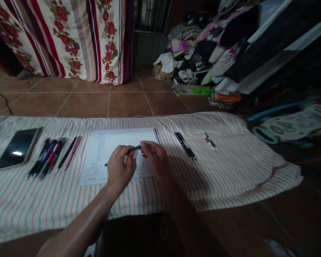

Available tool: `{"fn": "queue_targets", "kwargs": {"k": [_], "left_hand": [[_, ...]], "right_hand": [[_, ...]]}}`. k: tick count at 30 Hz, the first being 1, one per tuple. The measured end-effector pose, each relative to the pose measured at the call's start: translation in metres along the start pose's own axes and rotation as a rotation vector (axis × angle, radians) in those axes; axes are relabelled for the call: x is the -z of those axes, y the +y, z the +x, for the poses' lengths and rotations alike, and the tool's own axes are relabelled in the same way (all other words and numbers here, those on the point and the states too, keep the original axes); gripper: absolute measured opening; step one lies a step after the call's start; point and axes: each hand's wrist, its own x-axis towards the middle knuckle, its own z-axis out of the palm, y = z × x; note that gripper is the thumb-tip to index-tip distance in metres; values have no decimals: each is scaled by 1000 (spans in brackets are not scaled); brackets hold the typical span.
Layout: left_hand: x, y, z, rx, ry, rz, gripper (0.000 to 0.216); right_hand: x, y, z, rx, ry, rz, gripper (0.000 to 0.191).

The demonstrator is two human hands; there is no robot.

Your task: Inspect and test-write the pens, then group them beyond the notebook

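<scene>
A dark pen [134, 149] is held slantwise above a spiral notebook [96, 144] with printed and written sheets. My left hand [121, 165] is closed around the pen's middle, and its lower end shows past the far side of that hand. At the upper end, the fingertips of my right hand [155, 154] pinch the pen. To the right of the notebook lie black pens [186, 145] side by side, and farther right a white pen with red and black marks [209, 141]. Left of the notebook rest a pink pen [72, 152] and a black pen [66, 155].
A bunch of several pens [46, 157] and a smartphone [18, 147] lie at the left on the striped cloth [235, 171]. Beyond the cloth are floor tiles [125, 101], a floral curtain [80, 39] and a heap of clothes [203, 50].
</scene>
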Motion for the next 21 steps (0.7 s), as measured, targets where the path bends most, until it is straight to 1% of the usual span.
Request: {"fn": "queue_targets", "kwargs": {"k": [3, 6, 14, 21], "left_hand": [[2, 0, 0, 69, -18, -25, 16], [4, 0, 0, 89, -21, -19, 16], [4, -1, 1, 90, -40, -14, 17], [6, 0, 1, 85, -25, -30, 17]], "right_hand": [[-3, 0, -2, -44, 1, 103, 37], [-4, 1, -3, -63, -19, 135, 33], [-6, 0, -2, -87, -1, 130, 34], [-8, 3, 0, -51, -2, 133, 32]]}}
